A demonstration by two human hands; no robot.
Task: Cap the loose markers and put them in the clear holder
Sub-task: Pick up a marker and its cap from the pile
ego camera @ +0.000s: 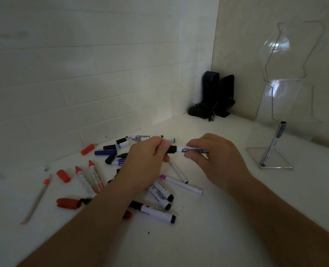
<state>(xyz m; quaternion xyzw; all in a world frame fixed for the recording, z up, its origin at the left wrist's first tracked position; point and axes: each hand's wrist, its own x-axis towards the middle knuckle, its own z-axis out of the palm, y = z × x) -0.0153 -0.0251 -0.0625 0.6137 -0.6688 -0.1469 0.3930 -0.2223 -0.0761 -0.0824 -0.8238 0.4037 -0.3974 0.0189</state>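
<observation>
Above the white worktop (208, 218), the left hand (150, 160) pinches a black cap (171, 149) against the end of a white marker (190, 150), whose barrel the right hand (215, 157) grips; the cap seems nearly seated, though fingers hide the joint. The marker looks light, stiff and smooth, so it is best held mid-barrel and pushed straight. Loose markers (159, 197) and caps lie scattered beneath the hands. The clear holder (287, 97) stands well apart to the right, with one marker (273, 145) leaning inside it.
</observation>
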